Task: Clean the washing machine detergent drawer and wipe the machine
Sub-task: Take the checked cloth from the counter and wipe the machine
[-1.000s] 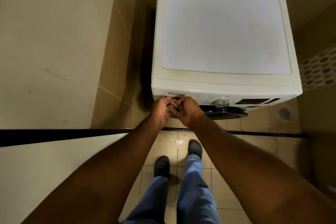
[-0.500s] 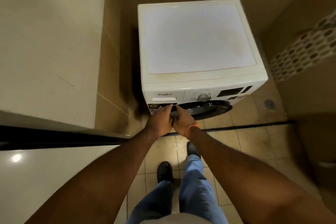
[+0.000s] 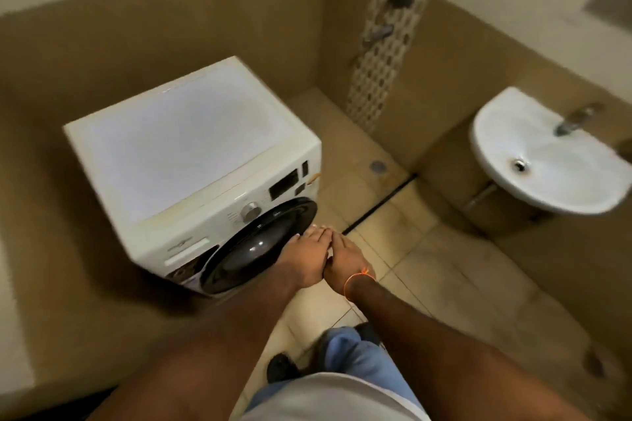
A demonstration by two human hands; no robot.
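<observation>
We hold our left hand (image 3: 304, 258) and right hand (image 3: 345, 258) side by side before the washing machine (image 3: 191, 161) door (image 3: 256, 243) — fingers straight, grasping nothing.

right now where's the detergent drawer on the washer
In the head view, the detergent drawer sits closed at the left end of the washing machine front panel, above-left of the round door and left of the dial.

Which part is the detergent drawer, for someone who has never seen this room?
Find the white front-loading washing machine against the tan wall. On its front panel, left of the silver dial, sits the white detergent drawer: the only long pale handle strip there.
</observation>
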